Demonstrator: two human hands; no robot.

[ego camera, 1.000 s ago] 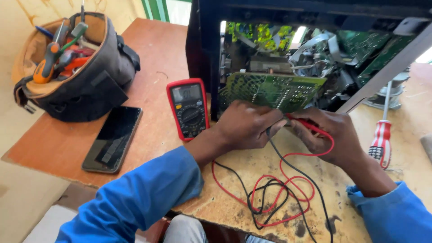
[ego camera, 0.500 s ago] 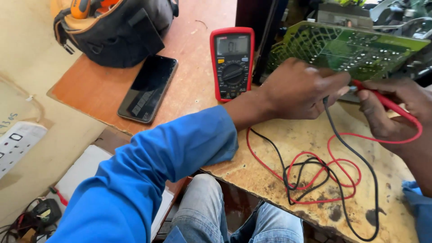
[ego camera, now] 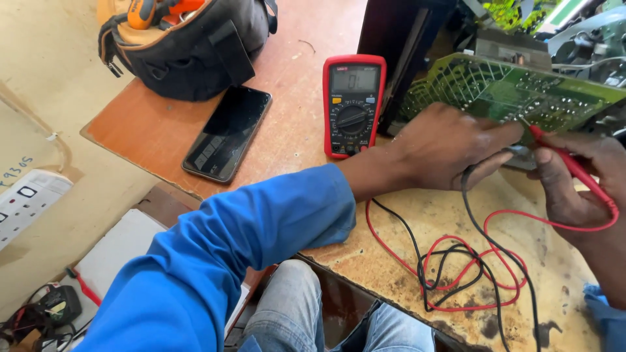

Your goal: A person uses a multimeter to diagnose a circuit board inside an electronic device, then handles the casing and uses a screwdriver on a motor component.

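Observation:
My left hand (ego camera: 450, 146) rests on the table edge and grips the black test probe, whose lead (ego camera: 486, 228) runs down from under the fingers. My right hand (ego camera: 577, 173) holds the red test probe (ego camera: 567, 163), its tip touching the underside of a green circuit board (ego camera: 515, 91) that is tilted up out of a black casing (ego camera: 398, 39). Tangled red and black leads (ego camera: 456, 274) lie on the worn table (ego camera: 391, 248). A red multimeter (ego camera: 353, 104) lies flat just left of my left wrist, its screen lit.
A black phone (ego camera: 228, 132) lies face up left of the meter. A dark tool bag (ego camera: 189, 39) with screwdrivers stands at the back left. A white power strip (ego camera: 26, 202) and cables lie on the floor. My knees in jeans (ego camera: 313, 313) are under the table.
The view has swung left and down, bringing the floor and power strip into sight. Both hands stay on the probes at the board.

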